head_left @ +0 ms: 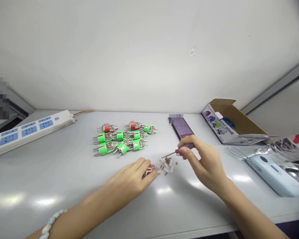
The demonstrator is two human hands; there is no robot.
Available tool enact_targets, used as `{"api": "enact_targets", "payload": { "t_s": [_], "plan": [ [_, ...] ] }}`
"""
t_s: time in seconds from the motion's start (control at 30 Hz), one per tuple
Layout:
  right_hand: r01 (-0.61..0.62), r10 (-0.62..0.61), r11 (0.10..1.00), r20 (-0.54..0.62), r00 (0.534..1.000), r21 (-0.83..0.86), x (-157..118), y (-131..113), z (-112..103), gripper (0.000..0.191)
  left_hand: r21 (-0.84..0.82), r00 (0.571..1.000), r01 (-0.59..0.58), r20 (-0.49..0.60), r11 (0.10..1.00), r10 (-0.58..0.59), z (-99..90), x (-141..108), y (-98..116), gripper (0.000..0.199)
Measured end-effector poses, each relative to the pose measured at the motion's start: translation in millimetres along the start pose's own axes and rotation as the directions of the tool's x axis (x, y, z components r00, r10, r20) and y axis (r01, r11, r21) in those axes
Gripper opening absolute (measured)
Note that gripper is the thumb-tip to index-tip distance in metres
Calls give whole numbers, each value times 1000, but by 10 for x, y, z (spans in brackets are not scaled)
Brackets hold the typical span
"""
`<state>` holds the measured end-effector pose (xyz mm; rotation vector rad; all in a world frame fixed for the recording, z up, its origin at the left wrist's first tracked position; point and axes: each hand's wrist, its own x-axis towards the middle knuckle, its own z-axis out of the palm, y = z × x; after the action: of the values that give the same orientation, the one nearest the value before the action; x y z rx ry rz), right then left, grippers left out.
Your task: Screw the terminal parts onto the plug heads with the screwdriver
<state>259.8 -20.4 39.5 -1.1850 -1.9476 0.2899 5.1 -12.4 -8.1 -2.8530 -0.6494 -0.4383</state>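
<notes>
Steadying left hand: closed round a red plug low at the table, just left of the loose parts; best kept flat and still.
Right hand: pinching the screwdriver by its handle; a light grip should steer well.
Tip: at the white strips and brass screws, contact unclear; gentle nudges would avoid scattering them.
</notes>
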Motion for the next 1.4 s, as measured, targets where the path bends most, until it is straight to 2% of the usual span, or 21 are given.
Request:
{"api": "enact_targets", "payload": {
  "t_s": [0.1,0.17,0.27,0.4,0.5,0.63,0.73,0.83,1.07,1.2,1.3,1.4],
  "plan": [
    [-82,60,974,-109,992,-212,37,93,-95,19,-50,999,22,48,998,-20,23,-28,-21,43],
    [-111,92,947,-75,993,-302,60,156,-129,22,-103,997,44,62,994,-38,37,-41,-36,43],
    [-146,152,928,-9,988,-344,81,221,-124,26,-187,992,102,96,977,-85,41,-49,-54,38],
    [-168,181,930,9,984,-327,94,231,-101,28,-272,986,142,122,952,-112,12,-36,-62,34],
    [-170,174,951,-10,985,-258,100,182,-128,28,-322,983,166,125,932,-132,-20,-13,-71,33],
    [-207,207,978,-32,978,-19,79,81,-158,28,-430,975,217,136,877,-175,-63,15,-95,31],
    [-209,215,964,-21,976,166,40,25,-128,26,-523,966,259,152,812,-210,-92,29,-113,31],
    [-195,197,940,21,980,281,9,-2,-79,25,-582,960,282,170,763,-224,-111,38,-123,33],
    [-248,253,868,46,966,430,25,-50,-44,29,-579,957,291,170,762,-236,-140,53,-113,24],
    [-304,291,815,105,951,494,49,-57,-14,30,-583,960,279,161,763,-227,-138,52,-126,23],
    [-322,307,792,117,944,519,53,-39,17,30,-613,956,292,173,734,-236,-139,56,-141,22],
    [-321,314,778,108,943,539,50,-17,32,29,-674,948,317,196,667,-252,-155,66,-149,17]
  ]
}}
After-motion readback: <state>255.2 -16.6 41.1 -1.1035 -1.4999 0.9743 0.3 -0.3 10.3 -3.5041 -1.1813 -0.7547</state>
